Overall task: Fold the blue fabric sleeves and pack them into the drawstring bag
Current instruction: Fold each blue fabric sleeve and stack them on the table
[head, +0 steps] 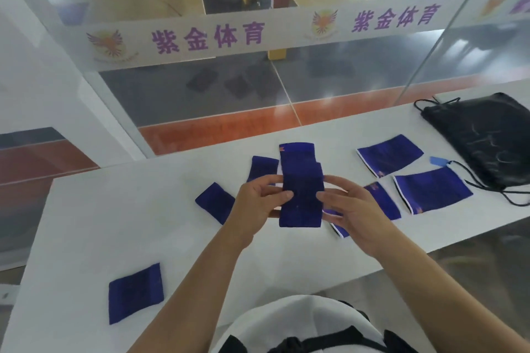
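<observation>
Both hands hold one blue fabric sleeve (300,183) upright above the white table (143,238). My left hand (258,203) pinches its left edge and my right hand (352,209) grips its right edge. Folded blue sleeves lie at the near left (135,292), at the middle left (215,206) and behind my left hand (262,167). Flat sleeves with white trim lie to the right (389,153) (433,192), and another (384,200) is partly hidden under my right hand. The black drawstring bag (484,135) lies flat at the far right.
A small blue tag (438,161) lies beside the bag's cords (516,198). A glass wall with a white banner of purple lettering (206,37) stands right behind the table. The table's front edge (430,249) runs diagonally at the right.
</observation>
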Demonstrator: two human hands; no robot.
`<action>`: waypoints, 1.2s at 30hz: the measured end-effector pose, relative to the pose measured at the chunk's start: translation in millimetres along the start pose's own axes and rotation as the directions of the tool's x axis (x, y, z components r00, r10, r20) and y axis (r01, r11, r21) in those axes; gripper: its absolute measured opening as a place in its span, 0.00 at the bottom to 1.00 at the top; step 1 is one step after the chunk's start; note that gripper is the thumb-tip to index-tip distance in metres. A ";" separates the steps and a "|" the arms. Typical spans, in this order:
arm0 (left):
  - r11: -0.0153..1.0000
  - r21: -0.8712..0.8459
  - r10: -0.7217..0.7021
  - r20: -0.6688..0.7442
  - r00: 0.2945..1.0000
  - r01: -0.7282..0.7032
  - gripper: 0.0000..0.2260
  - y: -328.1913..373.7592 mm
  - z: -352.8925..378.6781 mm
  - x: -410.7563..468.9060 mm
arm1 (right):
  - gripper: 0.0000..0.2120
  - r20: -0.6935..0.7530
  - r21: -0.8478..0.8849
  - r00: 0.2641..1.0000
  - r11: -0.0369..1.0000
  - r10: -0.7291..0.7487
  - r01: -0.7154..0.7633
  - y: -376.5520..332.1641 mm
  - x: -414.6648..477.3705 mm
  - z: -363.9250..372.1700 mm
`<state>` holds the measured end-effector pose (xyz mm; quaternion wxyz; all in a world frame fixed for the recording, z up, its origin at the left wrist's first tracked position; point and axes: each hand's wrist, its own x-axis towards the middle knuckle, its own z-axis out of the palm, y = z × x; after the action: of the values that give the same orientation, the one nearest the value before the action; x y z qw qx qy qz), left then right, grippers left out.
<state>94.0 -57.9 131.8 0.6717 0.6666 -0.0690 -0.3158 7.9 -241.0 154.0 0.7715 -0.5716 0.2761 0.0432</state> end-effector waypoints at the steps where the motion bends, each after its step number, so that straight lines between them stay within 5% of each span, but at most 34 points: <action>1: 1.000 0.012 -0.013 -0.013 1.000 0.013 0.15 -0.8 7.7 0.2 | 0.21 -0.046 0.011 0.999 1.000 0.003 -0.002 5.6 -3.2 -2.8; 7: 0.993 0.121 -0.001 -0.025 1.000 0.004 0.19 0.4 49.1 2.4 | 0.20 -0.113 -0.239 0.983 0.964 -0.147 0.117 10.7 -9.3 -36.9; 13: 0.803 0.573 0.214 -0.024 0.977 -0.162 0.14 13.1 86.0 0.9 | 0.14 -0.078 -0.617 0.939 0.756 -0.335 0.219 -1.5 -13.0 -77.5; 17: 0.725 0.662 0.307 -0.062 0.950 -0.191 0.10 26.0 105.8 -1.9 | 0.09 0.027 -0.719 0.895 0.613 -0.445 0.326 -19.0 -13.4 -99.1; 23: 0.881 0.466 0.090 -0.004 0.996 -0.078 0.07 52.0 123.7 -15.5 | 0.11 0.303 -0.516 0.928 0.781 -0.216 0.350 -63.0 -15.7 -127.6; 27: 0.976 0.216 0.033 -0.052 0.998 -0.021 0.10 48.2 135.3 -20.5 | 0.08 0.322 -0.250 0.943 0.953 -0.083 0.169 -64.4 -9.8 -135.1; 31: 0.973 0.224 -0.036 -0.129 0.991 0.064 0.11 22.3 142.1 -29.2 | 0.07 0.372 -0.289 0.925 0.957 0.078 0.035 -46.6 2.1 -139.4; 36: 0.962 0.208 -0.137 -0.195 0.971 0.178 0.11 -4.6 139.7 -44.9 | 0.05 0.497 -0.569 0.851 0.804 0.167 0.175 -26.4 8.5 -126.2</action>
<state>-14.8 -153.3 156.5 0.5683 0.7671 0.0099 -0.2976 -22.4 -366.5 148.0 0.5980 -0.7505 0.0261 0.2801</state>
